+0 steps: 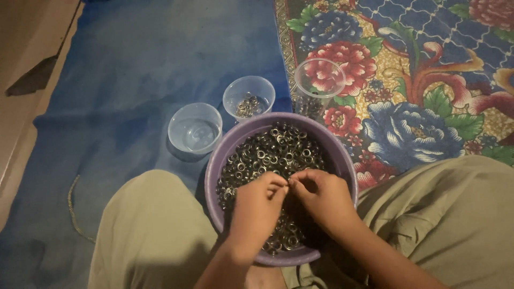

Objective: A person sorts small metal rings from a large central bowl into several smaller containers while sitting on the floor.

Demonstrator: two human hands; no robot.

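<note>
A purple bowl (214,166) sits between my knees, filled with several small metal eyelet rings (276,150). My left hand (257,206) and my right hand (324,195) hover over the bowl's near half, fingertips pinched together and meeting at the middle. They seem to pinch a small ring between them, but it is too small to see clearly.
Three clear plastic cups stand beyond the bowl: an empty one (194,128) at left, one (249,96) with some rings in the middle, a taller one (318,80) at right on a floral mat (428,80). A blue sheet (134,80) covers the floor.
</note>
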